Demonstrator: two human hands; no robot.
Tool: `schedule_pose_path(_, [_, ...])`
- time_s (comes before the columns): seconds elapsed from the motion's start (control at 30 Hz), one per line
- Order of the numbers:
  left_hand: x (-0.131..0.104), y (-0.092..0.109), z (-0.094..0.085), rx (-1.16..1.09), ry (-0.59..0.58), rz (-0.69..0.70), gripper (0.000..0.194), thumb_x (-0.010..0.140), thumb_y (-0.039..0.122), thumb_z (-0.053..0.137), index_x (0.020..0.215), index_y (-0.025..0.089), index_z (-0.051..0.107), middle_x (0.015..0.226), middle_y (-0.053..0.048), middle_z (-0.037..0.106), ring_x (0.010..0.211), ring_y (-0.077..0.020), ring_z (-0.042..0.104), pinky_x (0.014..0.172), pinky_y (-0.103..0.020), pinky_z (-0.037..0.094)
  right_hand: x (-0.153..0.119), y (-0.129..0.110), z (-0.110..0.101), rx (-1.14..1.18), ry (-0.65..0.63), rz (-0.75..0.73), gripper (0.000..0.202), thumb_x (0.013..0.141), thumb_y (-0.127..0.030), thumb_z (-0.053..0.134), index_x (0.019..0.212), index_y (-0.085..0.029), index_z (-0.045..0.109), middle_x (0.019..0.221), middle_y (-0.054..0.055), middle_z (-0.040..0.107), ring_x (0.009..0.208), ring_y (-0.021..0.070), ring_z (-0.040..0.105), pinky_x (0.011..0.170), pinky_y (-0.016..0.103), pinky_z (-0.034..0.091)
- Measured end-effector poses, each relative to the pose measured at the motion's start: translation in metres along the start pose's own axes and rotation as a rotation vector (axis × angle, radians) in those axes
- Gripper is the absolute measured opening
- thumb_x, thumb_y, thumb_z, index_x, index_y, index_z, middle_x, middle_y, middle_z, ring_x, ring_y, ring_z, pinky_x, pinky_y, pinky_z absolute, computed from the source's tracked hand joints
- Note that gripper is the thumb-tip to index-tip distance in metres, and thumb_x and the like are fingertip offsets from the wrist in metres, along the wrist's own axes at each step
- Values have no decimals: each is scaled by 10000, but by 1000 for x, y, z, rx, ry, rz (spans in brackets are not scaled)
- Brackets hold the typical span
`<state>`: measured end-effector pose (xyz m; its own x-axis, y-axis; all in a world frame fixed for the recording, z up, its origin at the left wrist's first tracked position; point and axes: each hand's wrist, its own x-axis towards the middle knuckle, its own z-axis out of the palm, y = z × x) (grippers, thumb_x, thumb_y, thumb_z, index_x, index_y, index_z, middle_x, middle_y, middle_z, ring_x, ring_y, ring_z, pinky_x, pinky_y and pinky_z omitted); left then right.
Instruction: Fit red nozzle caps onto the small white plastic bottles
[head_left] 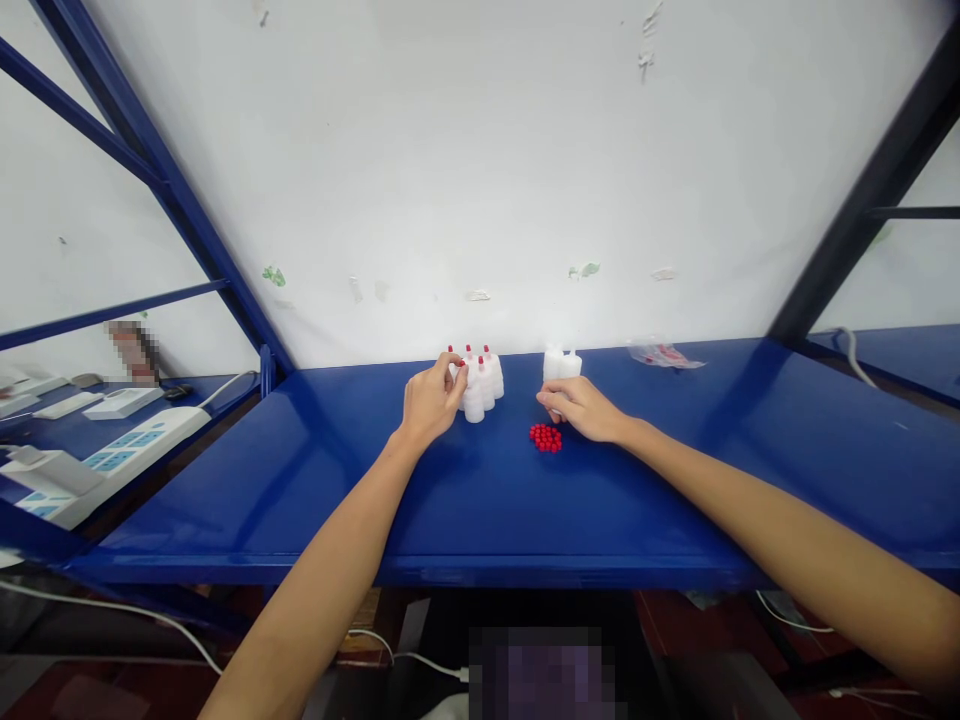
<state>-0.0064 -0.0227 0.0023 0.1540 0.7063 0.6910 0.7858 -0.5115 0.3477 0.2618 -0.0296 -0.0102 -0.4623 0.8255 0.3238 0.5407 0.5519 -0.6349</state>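
Note:
My left hand (433, 402) is at the left side of a cluster of small white plastic bottles (489, 385) with red caps. Its thumb and forefinger are closed on a red cap (461, 363) at the top of a bottle. My right hand (579, 405) is in front of a second group of white bottles (562, 362), whose visible tops show no red caps. Its fingers are curled together, and anything inside them is hidden. Just below that hand lies a small pile of loose red caps (546, 438).
The blue table (480, 520) runs up to a white wall. A clear plastic bag (664, 354) with something red in it lies at the back right. Blue posts (165, 180) rise on the left, beside a white power strip (124, 455) on a neighbouring surface.

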Motion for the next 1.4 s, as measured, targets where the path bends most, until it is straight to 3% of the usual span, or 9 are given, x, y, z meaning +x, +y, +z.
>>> schedule_pose_path(0.33, [0, 2, 0, 1, -51, 0, 220, 941, 379, 474, 985, 204, 601, 591, 54, 505, 530, -113, 488, 581, -237, 315, -1, -2, -2, -2, -7, -4, 403, 947, -478, 427, 675, -198, 526, 612, -5, 599, 582, 143, 536, 623, 286, 361])
schedule_pose_path(0.47, [-2, 7, -2, -36, 19, -13, 207, 930, 371, 483, 997, 209, 593, 570, 65, 470, 514, -113, 476, 583, -242, 327, -1, -3, -2, 4, -5, 2, 401, 945, -481, 427, 675, -199, 518, 609, -8, 589, 582, 144, 531, 621, 287, 362])
schedule_pose_path(0.6, [-8, 27, -4, -66, 120, 182, 107, 866, 278, 517, 888, 201, 588, 511, 82, 422, 488, -104, 425, 701, -285, 390, 0, -3, -1, 0, 2, -3, 396, 943, -481, 434, 674, -200, 509, 595, -12, 579, 581, 144, 529, 621, 285, 358])
schedule_pose_path(0.67, [-12, 40, -2, -97, 47, 294, 61, 821, 222, 529, 837, 201, 584, 469, 95, 412, 464, -95, 396, 773, -313, 407, 0, -3, 0, -11, 4, -7, 385, 941, -476, 442, 685, -199, 519, 595, -13, 585, 587, 147, 536, 627, 285, 357])
schedule_pose_path(0.73, [-16, 51, 4, -134, -130, 348, 56, 792, 186, 531, 801, 195, 585, 464, 90, 431, 467, -93, 408, 774, -308, 422, 1, -3, 0, -23, 5, -12, 374, 939, -469, 450, 694, -197, 533, 598, -13, 592, 593, 148, 541, 632, 284, 357])
schedule_pose_path(0.83, [-21, 58, 13, -160, -391, 319, 108, 812, 177, 508, 837, 184, 612, 509, 64, 498, 490, -103, 465, 665, -269, 423, 1, -3, 0, -34, 6, -10, 364, 934, -463, 458, 706, -195, 552, 603, -11, 601, 594, 150, 546, 632, 284, 357])
schedule_pose_path(0.93, [-24, 57, 21, -92, -533, 290, 202, 854, 242, 515, 998, 179, 641, 691, 3, 623, 613, -143, 565, 626, -271, 428, 1, -3, -1, -34, 2, -6, 358, 930, -465, 463, 722, -194, 571, 602, -10, 606, 590, 150, 545, 636, 284, 364])
schedule_pose_path(1.07, [-25, 55, 26, 18, -598, 296, 298, 884, 325, 521, 1116, 174, 633, 905, -71, 678, 770, -203, 630, 701, -314, 478, 1, -5, -2, -35, 4, -12, 365, 923, -470, 462, 715, -193, 578, 608, -6, 608, 594, 148, 533, 634, 282, 365])
schedule_pose_path(1.4, [-21, 62, 27, 104, -635, 319, 241, 942, 323, 453, 1054, 196, 625, 946, -81, 699, 833, -233, 656, 683, -312, 478, 1, -3, -2, -37, -4, -11, 344, 931, -450, 465, 746, -190, 594, 635, -7, 610, 614, 146, 526, 637, 277, 350])
